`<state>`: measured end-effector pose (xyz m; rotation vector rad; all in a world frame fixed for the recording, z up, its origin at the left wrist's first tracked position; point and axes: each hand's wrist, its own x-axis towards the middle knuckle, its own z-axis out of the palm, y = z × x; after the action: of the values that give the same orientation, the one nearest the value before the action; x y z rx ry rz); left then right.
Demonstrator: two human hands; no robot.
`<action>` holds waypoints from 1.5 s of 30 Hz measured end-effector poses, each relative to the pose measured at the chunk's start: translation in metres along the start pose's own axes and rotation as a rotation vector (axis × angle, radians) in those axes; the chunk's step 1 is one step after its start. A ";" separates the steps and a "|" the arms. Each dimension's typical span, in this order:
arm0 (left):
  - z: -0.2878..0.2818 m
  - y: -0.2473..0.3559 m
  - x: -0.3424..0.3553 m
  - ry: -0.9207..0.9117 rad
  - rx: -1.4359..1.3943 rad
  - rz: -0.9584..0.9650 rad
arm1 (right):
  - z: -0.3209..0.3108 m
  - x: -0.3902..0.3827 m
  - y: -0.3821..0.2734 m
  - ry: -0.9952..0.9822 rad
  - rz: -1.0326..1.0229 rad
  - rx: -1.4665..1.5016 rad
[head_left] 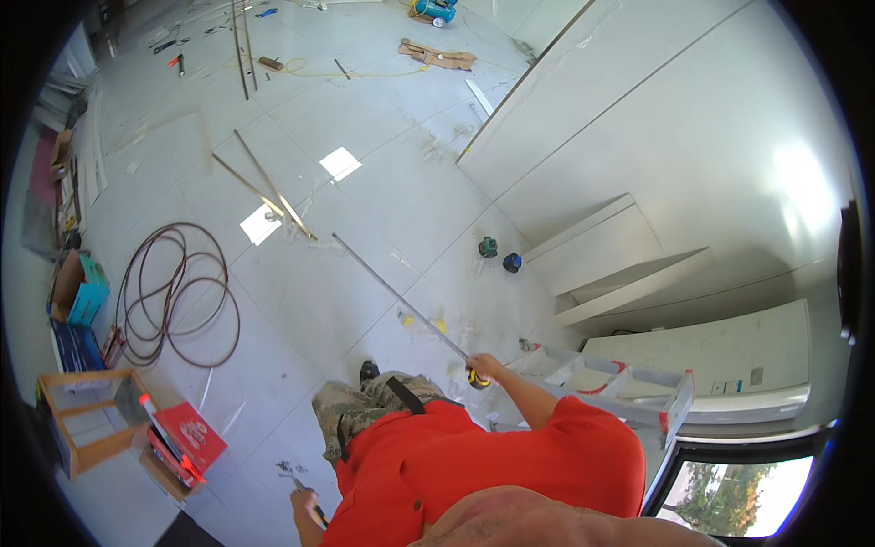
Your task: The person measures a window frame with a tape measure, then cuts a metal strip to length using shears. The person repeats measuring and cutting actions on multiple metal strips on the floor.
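Right fingers grip tape measure, strip jutting ahead; left fingers clasp tool.

Tool in left hand, indistinct

A long strip sticks out from the right hand and blocks the way from side to side. Its far tip has just a small gap to the sticks. Left of the strip there is a wide bit of floor where a hand could pass, up to the hose. Right of it there is room too, until the green tool, the blue tool and the white box get in the way. The ladder stands just right of that arm. The left hand has a gap on its left, up to the red box, but the shirt is close on its right.
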<state>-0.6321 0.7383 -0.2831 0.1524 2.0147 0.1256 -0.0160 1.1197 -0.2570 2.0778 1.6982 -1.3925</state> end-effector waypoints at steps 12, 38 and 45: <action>-0.026 0.562 0.155 -0.204 0.240 0.284 | -0.281 0.291 -0.258 0.123 0.013 0.099; -0.026 1.709 0.360 -0.275 1.174 0.776 | -0.761 0.859 -0.525 0.337 0.319 0.603; -0.010 1.997 0.410 -0.398 1.197 0.683 | -0.820 0.963 -0.639 0.576 0.586 0.996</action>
<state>-0.7137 2.7746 -0.3298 1.4809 1.3247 -0.6502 -0.1293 2.5301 -0.1828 3.3385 0.2471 -1.6737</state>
